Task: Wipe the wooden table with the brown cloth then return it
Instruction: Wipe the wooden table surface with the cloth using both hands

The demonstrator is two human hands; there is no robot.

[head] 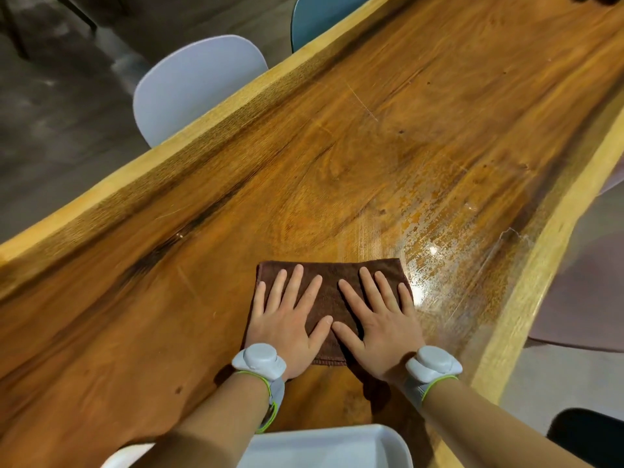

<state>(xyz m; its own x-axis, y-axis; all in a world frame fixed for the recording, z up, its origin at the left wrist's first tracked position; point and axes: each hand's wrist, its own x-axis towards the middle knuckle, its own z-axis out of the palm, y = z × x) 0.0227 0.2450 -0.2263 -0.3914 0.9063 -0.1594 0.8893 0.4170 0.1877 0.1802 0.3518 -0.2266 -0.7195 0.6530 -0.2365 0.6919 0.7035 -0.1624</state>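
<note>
A folded brown cloth [329,292] lies flat on the long wooden table [304,157], near its close end. My left hand [287,319] rests palm down on the cloth's left half, fingers spread. My right hand [378,325] lies palm down on the right half, fingers spread too, and both thumbs almost meet over the middle. Neither hand grips the cloth; they press it flat. To the right of the cloth the wood shows wet, glossy streaks [422,238].
A white tray [324,444] sits at the table's near edge, under my forearms. A white chair [196,86] and a blue chair [324,15] stand along the left side. A pinkish chair seat [580,312] and a dark object [587,434] are on the right.
</note>
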